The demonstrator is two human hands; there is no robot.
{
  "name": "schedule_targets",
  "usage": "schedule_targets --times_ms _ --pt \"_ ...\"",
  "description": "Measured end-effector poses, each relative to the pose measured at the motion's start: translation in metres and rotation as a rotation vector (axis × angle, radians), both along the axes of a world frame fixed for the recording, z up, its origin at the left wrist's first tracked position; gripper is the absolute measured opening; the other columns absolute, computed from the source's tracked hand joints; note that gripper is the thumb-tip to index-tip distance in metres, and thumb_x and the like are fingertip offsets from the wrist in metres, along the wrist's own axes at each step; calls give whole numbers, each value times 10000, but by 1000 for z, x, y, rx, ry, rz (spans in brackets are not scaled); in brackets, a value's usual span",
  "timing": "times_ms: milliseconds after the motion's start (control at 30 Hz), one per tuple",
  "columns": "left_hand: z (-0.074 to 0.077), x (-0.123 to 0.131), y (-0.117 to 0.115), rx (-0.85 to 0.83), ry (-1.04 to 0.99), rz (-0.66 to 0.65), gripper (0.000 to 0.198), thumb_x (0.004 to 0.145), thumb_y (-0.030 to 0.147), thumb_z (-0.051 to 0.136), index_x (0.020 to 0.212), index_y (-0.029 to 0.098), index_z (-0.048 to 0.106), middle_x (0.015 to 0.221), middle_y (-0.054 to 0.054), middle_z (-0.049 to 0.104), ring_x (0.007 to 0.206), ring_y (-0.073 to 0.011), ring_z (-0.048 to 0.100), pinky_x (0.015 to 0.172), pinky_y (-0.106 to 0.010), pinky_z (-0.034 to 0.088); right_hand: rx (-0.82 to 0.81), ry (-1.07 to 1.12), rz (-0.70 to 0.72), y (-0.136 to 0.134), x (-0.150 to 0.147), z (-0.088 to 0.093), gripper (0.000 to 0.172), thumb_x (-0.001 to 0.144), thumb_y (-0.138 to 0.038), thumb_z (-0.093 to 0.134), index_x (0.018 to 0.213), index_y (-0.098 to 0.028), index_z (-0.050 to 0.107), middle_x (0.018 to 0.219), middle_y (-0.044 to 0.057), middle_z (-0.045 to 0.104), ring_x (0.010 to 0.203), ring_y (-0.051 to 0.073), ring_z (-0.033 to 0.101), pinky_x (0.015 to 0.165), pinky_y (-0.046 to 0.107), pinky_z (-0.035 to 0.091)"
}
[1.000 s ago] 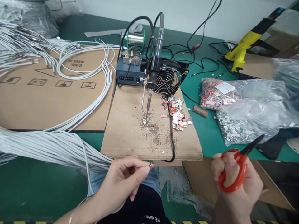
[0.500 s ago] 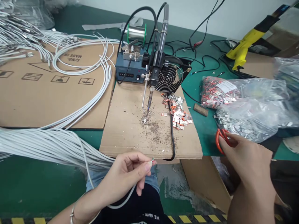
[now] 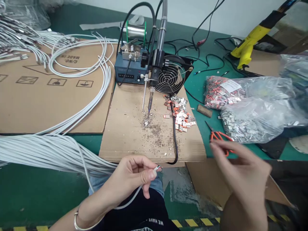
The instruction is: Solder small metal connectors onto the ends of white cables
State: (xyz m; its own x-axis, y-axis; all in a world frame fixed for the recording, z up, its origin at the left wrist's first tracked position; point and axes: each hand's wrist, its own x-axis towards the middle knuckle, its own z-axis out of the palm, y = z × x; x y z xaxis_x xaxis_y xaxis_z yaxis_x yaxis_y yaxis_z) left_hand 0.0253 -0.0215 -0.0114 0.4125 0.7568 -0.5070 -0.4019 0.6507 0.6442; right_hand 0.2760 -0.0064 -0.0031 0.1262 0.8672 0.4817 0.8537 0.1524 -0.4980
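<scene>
Between thumb and fingers, my left hand [image 3: 134, 176] pinches a white cable [image 3: 132, 201] close to its stripped end, where small coloured wires poke out above the front edge of the cardboard. My right hand [image 3: 243, 170] is blurred by motion and holds nothing I can see. It hovers just in front of red-handled scissors [image 3: 218, 134], which lie on the green table with their blades pointing up and left. On the cardboard sheet [image 3: 125, 128], a soldering iron [image 3: 152, 93] in a stand points its tip down at bits of solder. Loose USB connectors [image 3: 181, 120] are piled to its right.
Behind the iron stand a blue soldering station [image 3: 130, 69], a solder spool [image 3: 134, 30] and a fan [image 3: 170, 77]. Bags of connectors [image 3: 252, 118] and a yellow heat gun [image 3: 250, 41] occupy the right. A thick bundle of white cables [image 3: 48, 150] lies left.
My right hand has let go of the scissors and moved left, leaving them on the table. My left hand keeps its pinch on the cable. The view has shifted slightly.
</scene>
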Motion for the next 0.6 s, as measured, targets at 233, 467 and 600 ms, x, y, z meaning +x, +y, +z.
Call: schedule_targets --times_ms 233,467,600 --pt "3 1 1 18 -35 -15 247 555 298 827 599 128 653 459 72 519 338 -31 485 361 -142 481 -362 476 663 -14 -82 9 80 751 -138 655 812 -190 661 609 -11 594 587 129 549 561 262 423" --pt "10 -1 2 39 101 8 279 507 278 848 576 114 633 483 66 558 351 -48 529 393 -158 493 -372 510 681 -9 -86 10 70 743 -143 667 695 -165 621 586 -13 568 580 117 514 560 258 394" --pt "7 -1 -2 13 77 24 311 501 312 848 573 123 612 423 73 547 332 -47 513 397 -154 473 -365 640 669 -12 -92 6 190 749 -133 641 596 -173 535 527 -37 510 520 100 454 523 249 362"
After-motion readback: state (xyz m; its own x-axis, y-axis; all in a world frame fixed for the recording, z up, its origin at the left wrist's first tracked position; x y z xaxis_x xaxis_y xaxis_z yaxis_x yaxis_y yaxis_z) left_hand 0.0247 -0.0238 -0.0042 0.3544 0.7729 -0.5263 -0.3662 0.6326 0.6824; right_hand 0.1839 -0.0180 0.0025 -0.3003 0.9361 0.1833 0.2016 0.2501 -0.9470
